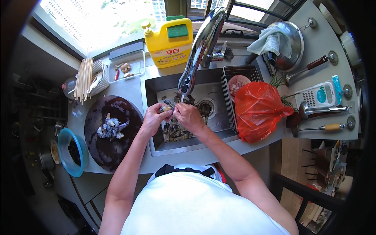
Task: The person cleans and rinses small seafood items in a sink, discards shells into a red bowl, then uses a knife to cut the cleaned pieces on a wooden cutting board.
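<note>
Over the sink point(188, 147), both my hands meet in front of the faucet spout point(188, 78). Pinched in the fingers of my left hand point(153, 119) is a small greyish shrimp point(167, 107). My right hand point(188, 116) is closed at the shrimp's other side, its fingertips pressed together on it; the part between the fingers is hidden. Dark shrimp and shell pieces point(176, 132) lie in the sink below my hands. To the left, several peeled, bluish-grey shrimp point(112, 127) sit in a small pile on a dark round cutting board point(100, 152).
A blue bowl point(80, 168) with dark bits stands left of the board. Behind are chopsticks point(82, 78), a tray with ginger and chili point(135, 76) and a yellow detergent jug point(168, 47). On the right are a wire rack point(231, 113), meat point(237, 84) and a red plastic bag point(256, 111).
</note>
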A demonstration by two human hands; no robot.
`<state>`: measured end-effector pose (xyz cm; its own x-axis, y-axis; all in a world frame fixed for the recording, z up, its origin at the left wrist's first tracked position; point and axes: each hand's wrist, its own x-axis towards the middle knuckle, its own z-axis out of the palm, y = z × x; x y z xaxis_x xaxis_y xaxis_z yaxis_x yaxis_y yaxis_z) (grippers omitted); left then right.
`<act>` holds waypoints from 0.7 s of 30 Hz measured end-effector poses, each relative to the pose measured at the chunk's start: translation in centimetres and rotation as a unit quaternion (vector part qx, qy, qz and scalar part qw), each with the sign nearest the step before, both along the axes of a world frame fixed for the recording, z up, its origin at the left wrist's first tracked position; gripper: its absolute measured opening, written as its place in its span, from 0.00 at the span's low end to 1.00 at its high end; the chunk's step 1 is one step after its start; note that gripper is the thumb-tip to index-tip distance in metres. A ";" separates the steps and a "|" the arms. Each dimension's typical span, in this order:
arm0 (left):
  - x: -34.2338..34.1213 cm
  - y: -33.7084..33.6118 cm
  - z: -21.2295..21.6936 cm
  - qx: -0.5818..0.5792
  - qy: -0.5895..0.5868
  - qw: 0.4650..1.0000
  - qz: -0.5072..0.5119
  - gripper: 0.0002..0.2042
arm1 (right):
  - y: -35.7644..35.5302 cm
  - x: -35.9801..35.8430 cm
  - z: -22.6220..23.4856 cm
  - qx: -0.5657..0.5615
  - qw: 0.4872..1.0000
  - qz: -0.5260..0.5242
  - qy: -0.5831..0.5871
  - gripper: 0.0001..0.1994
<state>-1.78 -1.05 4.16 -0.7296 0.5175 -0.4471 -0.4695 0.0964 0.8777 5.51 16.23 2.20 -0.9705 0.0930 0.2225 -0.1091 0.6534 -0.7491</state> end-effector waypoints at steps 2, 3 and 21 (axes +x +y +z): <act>0.0 0.2 0.3 -0.010 -0.008 1.000 -0.005 0.08 | -0.3 0.2 0.0 -0.037 0.999 -0.016 -0.002 0.07; 0.0 0.2 0.2 -0.016 -0.011 1.000 -0.003 0.08 | -0.3 0.2 0.1 -0.052 0.998 -0.022 0.010 0.07; 0.0 -0.1 1.4 -0.048 -0.039 0.997 -0.041 0.07 | 1.2 -0.1 -0.5 -0.058 0.996 -0.066 0.023 0.05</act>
